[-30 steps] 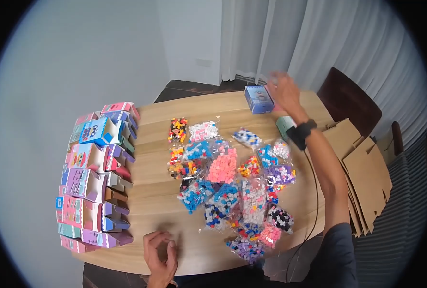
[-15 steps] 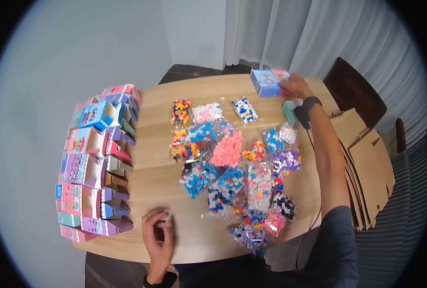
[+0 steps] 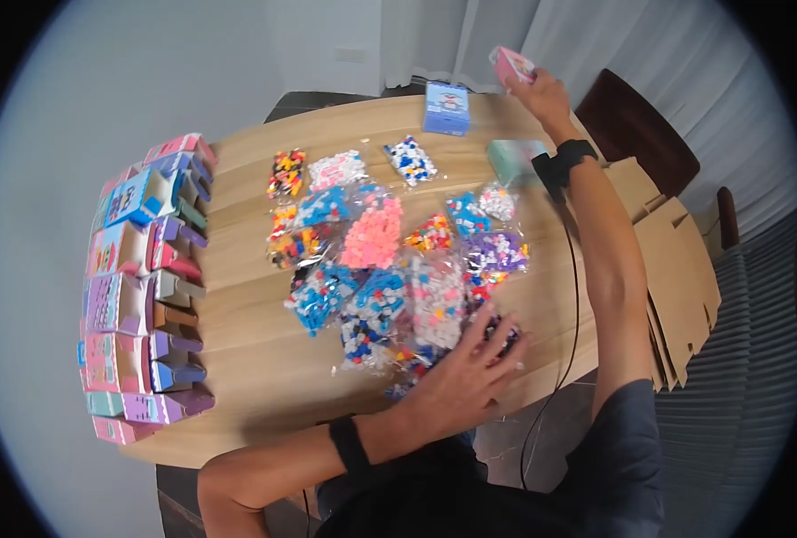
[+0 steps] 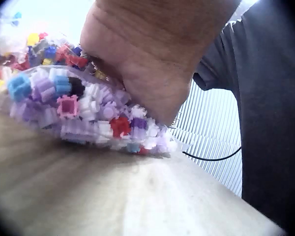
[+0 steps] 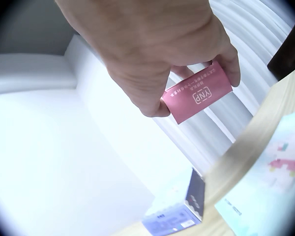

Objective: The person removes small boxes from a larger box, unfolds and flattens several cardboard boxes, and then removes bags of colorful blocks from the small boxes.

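Observation:
My right hand (image 3: 545, 97) grips a small pink box (image 3: 511, 66) above the far right edge of the table. In the right wrist view the thumb and fingers pinch that box by its two ends, and white lettering faces the camera. My left hand (image 3: 459, 384) reaches across the near edge with its fingers spread over the bags of small building bricks. Beneath its palm, in the left wrist view, lies a clear bag of lilac, white and red bricks (image 4: 93, 110). A bag of black and white bricks is mostly hidden under the fingers.
A blue box (image 3: 447, 109) and a mint-green box (image 3: 511, 160) stand on the table's far right part. Opened coloured boxes (image 3: 119, 300) line the left end. Several brick bags (image 3: 372, 235) fill the middle. Flattened cardboard (image 3: 681, 287) and a brown chair (image 3: 642, 130) are at the right.
My right hand has picked up the pink box from beside the blue one and lifted it. My left hand has moved right from the bare tabletop to the bags, its fingers spreading.

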{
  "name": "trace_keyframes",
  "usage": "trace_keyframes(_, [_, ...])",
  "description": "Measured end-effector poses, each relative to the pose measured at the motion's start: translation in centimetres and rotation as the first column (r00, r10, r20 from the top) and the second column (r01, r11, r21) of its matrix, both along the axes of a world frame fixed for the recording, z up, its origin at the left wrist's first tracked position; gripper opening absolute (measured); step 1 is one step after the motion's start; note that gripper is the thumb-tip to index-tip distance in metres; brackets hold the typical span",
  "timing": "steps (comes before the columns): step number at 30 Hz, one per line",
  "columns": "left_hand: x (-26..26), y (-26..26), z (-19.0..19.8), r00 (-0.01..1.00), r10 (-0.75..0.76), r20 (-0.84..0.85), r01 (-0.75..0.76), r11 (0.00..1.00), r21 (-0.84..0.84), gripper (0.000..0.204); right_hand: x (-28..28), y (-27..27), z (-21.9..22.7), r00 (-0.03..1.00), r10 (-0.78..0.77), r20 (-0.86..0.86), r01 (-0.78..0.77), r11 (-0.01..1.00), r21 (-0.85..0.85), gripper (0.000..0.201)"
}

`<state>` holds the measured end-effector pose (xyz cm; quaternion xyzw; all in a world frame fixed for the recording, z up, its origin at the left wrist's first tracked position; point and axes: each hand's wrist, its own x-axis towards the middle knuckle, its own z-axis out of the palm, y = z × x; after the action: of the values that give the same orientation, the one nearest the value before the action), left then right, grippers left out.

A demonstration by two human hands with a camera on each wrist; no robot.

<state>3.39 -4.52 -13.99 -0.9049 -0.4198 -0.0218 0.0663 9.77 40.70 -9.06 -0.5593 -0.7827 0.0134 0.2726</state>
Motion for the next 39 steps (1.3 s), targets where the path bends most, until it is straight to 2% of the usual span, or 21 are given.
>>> trace_keyframes(1, [-0.7,0.1,-0.4,1.0,-0.02,0.011,0.02,0.999,0.048,0.058,0.9,-0.8,1.1,1.0,-0.017,-0.004,0.017,1.0,0.001,0.092])
trace_keyframes(3, [-1.9,-0.2,-0.7,0.988,-0.005,0.156,0.001,1.0,0.029,0.052,2.4,-2.7,2.4,0.897,0.081,-0.435,-0.122,0.99,-0.066,0.087])
trace_keyframes(8, [-5.4,-0.2,-0.3,0.985,0.054,0.166,-0.058,0.998,0.021,0.045,3.4,-9.9,5.3,0.669,0.055,-0.742,-0.222,0.966,-0.129,0.07])
trace_keyframes(10, [-6.8,0.0,-0.1,0.983,0.053,0.178,-0.057,0.998,0.016,0.043,3.6,-12.5,5.8,0.479,0.194,-0.856,-0.425,0.905,-0.033,0.06])
trace_keyframes(14, [-9.6,-0.6,-0.1,0.982,0.096,0.16,-0.1,0.995,0.014,0.057,4.5,-18.3,5.4,0.41,0.325,-0.852,-0.558,0.829,0.048,0.057])
trace_keyframes(16, [-10.5,-1.4,1.2,0.989,0.016,0.148,-0.013,1.0,-0.022,0.053,4.1,-22.4,5.6,0.426,0.54,-0.726,-0.677,0.722,0.14,0.053])
trace_keyframes(17, [-10.5,-2.4,2.8,0.955,0.0,0.297,-0.006,1.0,0.019,0.075,3.8,-24.0,5.6,0.436,0.649,-0.623,-0.735,0.656,0.169,0.055])
trace_keyframes(18, [-10.6,-2.9,4.5,0.96,0.027,0.28,-0.035,0.999,0.023,0.075,3.6,-25.3,5.7,0.432,0.743,-0.512,-0.784,0.59,0.194,0.058])
trace_keyframes(20, [-10.3,-3.5,7.5,0.744,0.188,0.641,-0.463,0.837,0.292,0.099,2.9,-27.6,7.5,0.426,0.895,-0.131,-0.886,0.443,0.141,0.066])
trace_keyframes(22, [-11.6,-1.6,9.7,0.705,0.228,0.672,-0.549,0.776,0.312,0.113,1.1,-29.3,7.8,0.242,0.945,-0.219,-0.965,0.257,0.042,0.07])
trace_keyframes(24, [-13.0,-0.2,9.7,0.664,0.333,0.67,-0.528,0.843,0.104,0.115,-0.3,-30.2,7.8,0.175,0.946,-0.274,-0.984,0.173,-0.03,0.067])
trace_keyframes(25, [-13.5,0.1,10.3,0.597,0.352,0.721,-0.471,0.881,-0.04,0.113,-0.8,-30.2,7.6,0.169,0.949,-0.267,-0.985,0.169,-0.023,0.067])
trace_keyframes(26, [-13.9,0.2,10.4,0.604,0.343,0.719,-0.471,0.882,-0.025,0.113,-1.3,-29.9,7.1,0.14,0.88,-0.454,-0.989,0.148,-0.019,0.065])
trace_keyframes(28, [-15.0,0.7,9.8,0.434,0.419,0.798,-0.498,0.849,-0.175,0.113,-2.0,-29.0,6.3,0.101,0.783,-0.614,-0.992,0.126,-0.004,0.062])
trace_keyframes(30, [-15.6,1.2,9.0,0.438,0.335,0.834,-0.51,0.857,-0.076,0.108,-2.6,-28.2,5.9,0.039,0.711,-0.702,-0.995,0.092,0.038,0.06])
trace_keyframes(31, [-15.8,1.3,8.9,0.469,0.296,0.832,-0.526,0.85,-0.006,0.102,-2.6,-28.6,6.0,0.138,0.798,-0.587,-0.976,0.212,0.058,0.048])
trace_keyframes(32, [-15.9,1.4,8.7,0.497,0.261,0.827,-0.539,0.84,0.059,0.095,-2.9,-29.1,6.1,0.138,0.797,-0.588,-0.975,0.214,0.062,0.048])
trace_keyframes(34, [-15.9,1.5,8.4,0.541,0.259,0.8,-0.554,0.825,0.108,0.095,-3.4,-30.2,5.7,0.387,0.83,-0.401,-0.871,0.472,0.134,0.033])
trace_keyframes(35, [-15.8,1.6,8.3,0.583,0.254,0.772,-0.563,0.811,0.158,0.093,-3.8,-30.6,5.1,0.429,0.774,-0.466,-0.831,0.54,0.133,0.029])
trace_keyframes(38, [-15.3,1.9,7.7,0.693,0.256,0.674,-0.574,0.762,0.301,0.091,-4.6,-31.2,3.6,0.506,0.765,-0.398,-0.757,0.615,0.221,0.026])
trace_keyframes(39, [-15.1,1.8,7.5,0.749,0.276,0.602,-0.58,0.713,0.395,0.09,-4.6,-32.1,4.2,0.495,0.655,-0.572,-0.771,0.634,0.058,0.022])
